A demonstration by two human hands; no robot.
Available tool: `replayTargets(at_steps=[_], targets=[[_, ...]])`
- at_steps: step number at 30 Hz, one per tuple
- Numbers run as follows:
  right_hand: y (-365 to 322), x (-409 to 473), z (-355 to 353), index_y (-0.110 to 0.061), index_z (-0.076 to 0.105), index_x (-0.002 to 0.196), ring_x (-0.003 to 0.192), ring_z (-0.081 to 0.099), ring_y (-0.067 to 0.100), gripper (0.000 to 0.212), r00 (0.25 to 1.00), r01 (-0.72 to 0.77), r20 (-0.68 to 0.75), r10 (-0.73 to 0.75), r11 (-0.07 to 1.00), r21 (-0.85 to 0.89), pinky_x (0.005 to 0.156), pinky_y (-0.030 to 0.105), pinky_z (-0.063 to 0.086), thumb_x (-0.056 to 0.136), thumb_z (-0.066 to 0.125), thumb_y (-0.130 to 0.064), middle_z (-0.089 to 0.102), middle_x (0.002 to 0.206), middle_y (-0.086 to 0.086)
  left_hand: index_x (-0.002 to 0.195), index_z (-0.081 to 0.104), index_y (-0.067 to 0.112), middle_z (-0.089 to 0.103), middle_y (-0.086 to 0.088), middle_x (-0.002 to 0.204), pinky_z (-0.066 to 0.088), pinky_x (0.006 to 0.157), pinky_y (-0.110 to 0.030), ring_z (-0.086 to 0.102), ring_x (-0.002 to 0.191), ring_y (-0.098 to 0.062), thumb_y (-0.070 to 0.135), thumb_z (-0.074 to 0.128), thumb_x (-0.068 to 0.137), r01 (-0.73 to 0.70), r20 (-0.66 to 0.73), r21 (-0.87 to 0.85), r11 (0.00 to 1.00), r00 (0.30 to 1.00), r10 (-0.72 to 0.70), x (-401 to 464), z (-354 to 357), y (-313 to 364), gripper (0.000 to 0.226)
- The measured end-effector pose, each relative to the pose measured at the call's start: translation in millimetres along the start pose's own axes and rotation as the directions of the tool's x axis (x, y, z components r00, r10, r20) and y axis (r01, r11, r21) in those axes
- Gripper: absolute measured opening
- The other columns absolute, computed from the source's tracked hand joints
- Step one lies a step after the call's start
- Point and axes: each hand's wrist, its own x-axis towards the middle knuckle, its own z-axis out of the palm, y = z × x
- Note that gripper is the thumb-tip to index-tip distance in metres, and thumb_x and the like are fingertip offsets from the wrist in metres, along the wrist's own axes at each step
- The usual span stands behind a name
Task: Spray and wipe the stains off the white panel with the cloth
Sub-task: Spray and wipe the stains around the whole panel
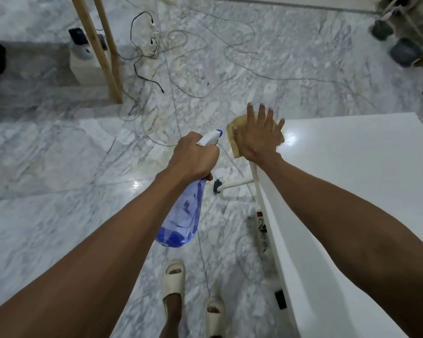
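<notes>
The right hand (258,137) lies flat, fingers straight and spread, pressing the cloth (233,132) onto the near-left corner of the white panel (352,172). The left hand (193,157), just beside it to the left, is curled round the neck of the bottle (181,215), which hangs tilted below the fist, clear blue, with a little blue liquid pooled at its bottom. Below both hands, sandals (174,279) stand on the marble floor (59,179); cables (193,64) sprawl beyond.
</notes>
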Motion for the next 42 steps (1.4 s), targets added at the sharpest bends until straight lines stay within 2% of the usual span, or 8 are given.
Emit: replayTargets(at_steps=[4,8,13,17,21,30,35,42], targets=[[-0.6,30.0,10.7,-0.012,0.007,0.159,0.153,0.002,0.037,0.083,0.992,-0.104,0.081,0.098,0.992,0.069,0.121,0.059,-0.002,0.098,0.031,-0.063,0.004,0.166,0.018,0.100,0.065,-0.012,0.068,-0.032,0.102,0.049,0.059,-0.037,0.066,0.040,-0.023,0.022,0.055,0.094,-0.004,0.015,0.003,1.000,1.000,0.004,14.7,7.8,-3.9,0.036],[1.1,30.6,17.6,-0.007,0.017,0.157,0.153,0.009,0.033,0.074,0.996,-0.083,0.036,0.081,0.995,0.056,0.122,0.058,0.003,0.101,0.033,-0.053,0.015,0.165,0.018,0.088,0.060,-0.009,0.062,-0.027,0.082,0.048,0.061,-0.042,0.058,0.054,-0.027,0.024,0.055,0.086,0.005,0.017,0.000,1.000,1.000,-0.005,17.4,18.2,-9.7,0.033],[0.8,22.6,17.9,-0.004,0.009,0.158,0.154,0.006,0.028,0.078,0.994,-0.112,0.025,0.110,0.990,0.085,0.123,0.051,0.003,0.101,0.037,-0.049,0.008,0.166,0.016,0.096,0.062,-0.008,0.071,-0.027,0.099,0.048,0.061,-0.039,0.066,0.062,-0.034,0.030,0.056,0.083,0.033,0.047,-0.009,0.999,0.998,-0.033,10.3,32.1,-14.0,0.041],[4.9,8.6,20.2,-0.002,0.006,0.158,0.155,0.003,0.026,0.078,0.994,-0.109,-0.005,0.110,0.989,0.104,0.124,0.047,0.001,0.101,0.036,-0.047,0.005,0.167,0.015,0.100,0.064,-0.003,0.072,-0.019,0.099,0.052,0.057,-0.033,0.069,0.054,-0.028,0.023,0.055,0.081,0.028,0.091,-0.009,1.000,0.996,-0.027,-3.7,42.2,-14.9,0.033],[14.1,-12.9,24.2,-0.002,0.006,0.158,0.155,0.003,0.025,0.079,0.993,-0.111,-0.019,0.113,0.990,0.088,0.124,0.045,0.001,0.101,0.036,-0.049,0.005,0.167,0.014,0.096,0.062,-0.002,0.073,-0.019,0.098,0.050,0.057,-0.033,0.067,0.057,-0.029,0.030,0.049,0.070,0.003,0.102,-0.003,1.000,0.995,-0.003,-25.7,54.3,-14.2,0.044],[37.5,-89.8,27.2,-0.002,0.005,0.158,0.155,-0.001,0.026,0.081,0.993,-0.115,0.009,0.115,0.984,0.137,0.125,0.044,-0.001,0.101,0.037,-0.050,0.002,0.167,0.014,0.099,0.064,-0.008,0.073,-0.027,0.092,0.049,0.052,-0.027,0.066,0.051,-0.029,0.021,0.052,0.085,-0.013,0.087,-0.049,0.999,0.996,0.017,-88.2,104.3,-45.8,0.035],[57.4,-153.3,32.6,-0.002,0.003,0.158,0.155,-0.002,0.026,0.082,0.994,-0.108,0.026,0.106,0.987,0.120,0.125,0.045,-0.001,0.101,0.035,-0.051,0.000,0.167,0.014,0.098,0.066,-0.007,0.073,-0.026,0.093,0.054,0.059,-0.040,0.067,0.059,-0.034,0.026,0.051,0.070,-0.006,0.048,-0.091,0.996,0.999,0.010,-136.2,133.1,-71.3,0.045],[83.4,-255.3,40.0,-0.005,0.005,0.158,0.155,-0.001,0.024,0.086,0.990,-0.140,0.045,0.136,0.984,0.113,0.125,0.044,0.000,0.097,0.040,-0.054,0.003,0.168,0.012,0.103,0.067,-0.012,0.067,-0.027,0.086,0.051,0.053,-0.038,0.064,0.049,-0.029,0.014,0.050,0.081,0.043,0.040,-0.124,0.991,0.998,-0.038,-223.2,162.4,-106.9,0.038]])
